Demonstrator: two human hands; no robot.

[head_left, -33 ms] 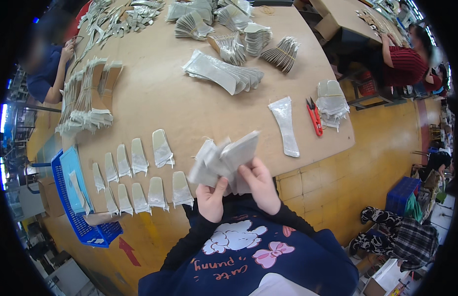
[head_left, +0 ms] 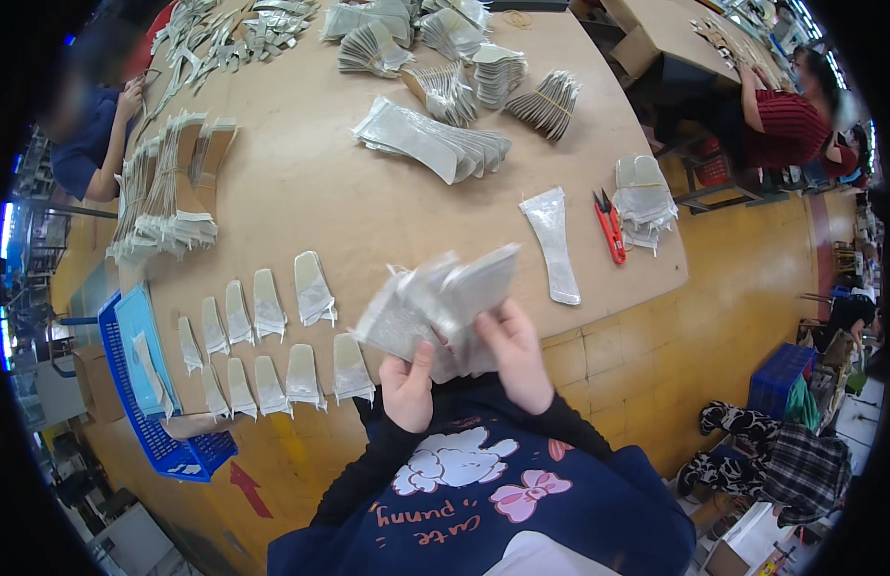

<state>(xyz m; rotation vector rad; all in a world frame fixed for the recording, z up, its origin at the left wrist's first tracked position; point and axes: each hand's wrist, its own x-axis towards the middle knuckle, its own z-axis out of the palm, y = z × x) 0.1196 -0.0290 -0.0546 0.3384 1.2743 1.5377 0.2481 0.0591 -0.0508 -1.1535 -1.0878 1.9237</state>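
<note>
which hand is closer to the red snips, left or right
Right. The right hand is nearer, below and left of the red snips in the picture; the left hand is farther left, across the held silvery pieces.

left hand [head_left: 407, 392] and right hand [head_left: 518, 357] gripping pale pieces [head_left: 479, 280], red snips [head_left: 612, 233] on table [head_left: 291, 192]
</note>
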